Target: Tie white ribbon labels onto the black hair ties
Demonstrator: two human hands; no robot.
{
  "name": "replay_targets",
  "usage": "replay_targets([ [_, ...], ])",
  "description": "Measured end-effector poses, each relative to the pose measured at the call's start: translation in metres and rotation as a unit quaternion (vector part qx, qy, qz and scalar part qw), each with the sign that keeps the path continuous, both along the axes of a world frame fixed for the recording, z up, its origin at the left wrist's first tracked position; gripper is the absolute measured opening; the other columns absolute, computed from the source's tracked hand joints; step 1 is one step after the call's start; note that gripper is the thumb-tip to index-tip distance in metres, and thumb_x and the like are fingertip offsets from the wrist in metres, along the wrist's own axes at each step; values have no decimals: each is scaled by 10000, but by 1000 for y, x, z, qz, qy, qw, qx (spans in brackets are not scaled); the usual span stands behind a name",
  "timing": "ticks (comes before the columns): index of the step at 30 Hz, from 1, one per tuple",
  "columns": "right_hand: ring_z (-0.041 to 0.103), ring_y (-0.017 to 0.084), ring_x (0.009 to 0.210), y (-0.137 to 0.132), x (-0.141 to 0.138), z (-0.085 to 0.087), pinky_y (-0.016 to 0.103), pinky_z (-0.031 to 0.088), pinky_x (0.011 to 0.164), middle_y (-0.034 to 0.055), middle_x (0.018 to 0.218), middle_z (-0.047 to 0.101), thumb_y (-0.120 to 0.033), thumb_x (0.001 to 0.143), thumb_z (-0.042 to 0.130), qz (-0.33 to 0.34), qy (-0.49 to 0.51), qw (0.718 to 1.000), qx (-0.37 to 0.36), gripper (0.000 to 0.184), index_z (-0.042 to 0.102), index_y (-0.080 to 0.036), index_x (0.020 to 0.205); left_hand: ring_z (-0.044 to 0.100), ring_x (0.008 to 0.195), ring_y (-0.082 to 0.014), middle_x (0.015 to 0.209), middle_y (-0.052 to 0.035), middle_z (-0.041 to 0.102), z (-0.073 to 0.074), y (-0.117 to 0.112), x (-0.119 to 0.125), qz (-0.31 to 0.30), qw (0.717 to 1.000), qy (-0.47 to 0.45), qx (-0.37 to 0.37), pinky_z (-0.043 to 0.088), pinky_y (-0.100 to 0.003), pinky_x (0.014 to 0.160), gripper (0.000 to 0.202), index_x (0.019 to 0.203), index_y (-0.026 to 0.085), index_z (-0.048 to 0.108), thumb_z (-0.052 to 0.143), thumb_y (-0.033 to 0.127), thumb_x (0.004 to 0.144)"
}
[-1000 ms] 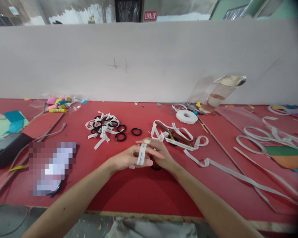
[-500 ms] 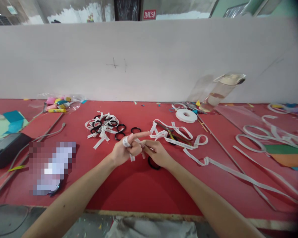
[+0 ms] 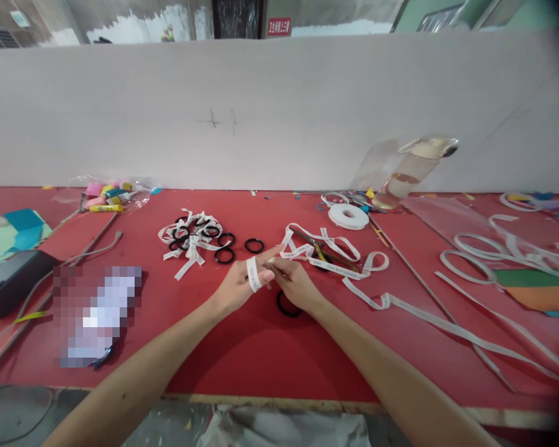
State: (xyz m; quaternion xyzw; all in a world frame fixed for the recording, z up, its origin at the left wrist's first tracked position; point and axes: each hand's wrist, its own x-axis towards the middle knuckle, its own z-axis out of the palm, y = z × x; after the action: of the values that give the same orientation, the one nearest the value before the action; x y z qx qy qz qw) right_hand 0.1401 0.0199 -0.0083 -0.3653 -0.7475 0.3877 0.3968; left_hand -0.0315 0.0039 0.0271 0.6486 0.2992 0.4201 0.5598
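Observation:
My left hand [image 3: 240, 285] rests over the red table [image 3: 242, 354] with its forefinger stretched out and a short white printed ribbon [image 3: 252, 274] looped round that finger. My right hand [image 3: 294, 282] meets it from the right, fingertips pinched at the ribbon's end near the left fingertip. A black ring [image 3: 286, 305] lies on the table just under my right hand. Beyond the hands a long white printed ribbon [image 3: 335, 257] curls over the table and trails away to the right.
A pile of black rings tied with white ribbon [image 3: 193, 237] lies back left, with loose rings [image 3: 254, 245] beside it. A white tape roll [image 3: 349, 216] and a clear bottle [image 3: 412, 171] sit back right. White strips [image 3: 484, 248] and coloured sheets lie far right, a dark device [image 3: 9, 279] far left.
The ribbon loop slid from lying across my left fingers onto the forefinger. Both hands moved a little away from me and the right fingers closed in on the ribbon's end.

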Motion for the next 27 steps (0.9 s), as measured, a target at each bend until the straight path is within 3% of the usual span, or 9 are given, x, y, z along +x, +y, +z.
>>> replay_targets([
  [5, 575, 128, 583, -4, -4, 6, 257, 435, 638, -1, 620, 603, -427, 1011, 425, 1, -32, 999, 10, 407, 574, -187, 717, 166, 516, -90, 536, 75, 242, -5, 14, -6, 95, 994, 33, -37, 179, -236, 488, 777, 1364, 124, 584, 364, 711, 906],
  [10, 582, 121, 581, -5, -4, 8, 245, 434, 636, -1, 613, 603, -447, 1015, 401, -1, -35, 999, 11, 436, 570, -185, 711, 65, 469, -97, 495, 103, 148, -12, 30, -9, -5, 984, -68, -163, 72, -241, 448, 931, 1438, 82, 475, 134, 759, 899],
  [13, 586, 118, 561, -4, -3, 9, 240, 436, 611, 1, 624, 611, -485, 1004, 408, -11, -27, 1000, 0, 450, 588, -180, 728, 61, 462, -99, 499, 105, 133, -14, 35, -10, -16, 975, -106, -195, 80, -236, 443, 960, 1444, 80, 462, 79, 764, 890],
  [16, 577, 115, 543, -5, -3, 10, 241, 438, 596, -1, 622, 607, -493, 1001, 409, -10, -19, 1000, -2, 451, 605, -177, 746, 72, 474, -101, 518, 95, 127, -17, 35, -9, 30, 982, -73, -172, 80, -240, 454, 975, 1390, 78, 533, 73, 773, 883],
  [22, 568, 110, 546, -9, -4, 13, 246, 456, 607, 2, 638, 603, -475, 1000, 424, 15, -13, 1000, 4, 433, 639, -171, 778, 154, 558, -101, 608, 66, 210, -10, 24, -7, 128, 990, -9, -64, 141, -239, 514, 725, 1376, 160, 569, 388, 688, 912],
  [27, 578, 97, 544, -15, -5, 14, 233, 467, 580, 11, 694, 635, -466, 990, 458, 59, 20, 998, -24, 393, 711, -173, 921, 342, 678, -133, 678, 12, 487, -4, 21, -7, 174, 982, 75, 15, 314, -224, 633, 587, 1364, 182, 590, 511, 549, 912],
])
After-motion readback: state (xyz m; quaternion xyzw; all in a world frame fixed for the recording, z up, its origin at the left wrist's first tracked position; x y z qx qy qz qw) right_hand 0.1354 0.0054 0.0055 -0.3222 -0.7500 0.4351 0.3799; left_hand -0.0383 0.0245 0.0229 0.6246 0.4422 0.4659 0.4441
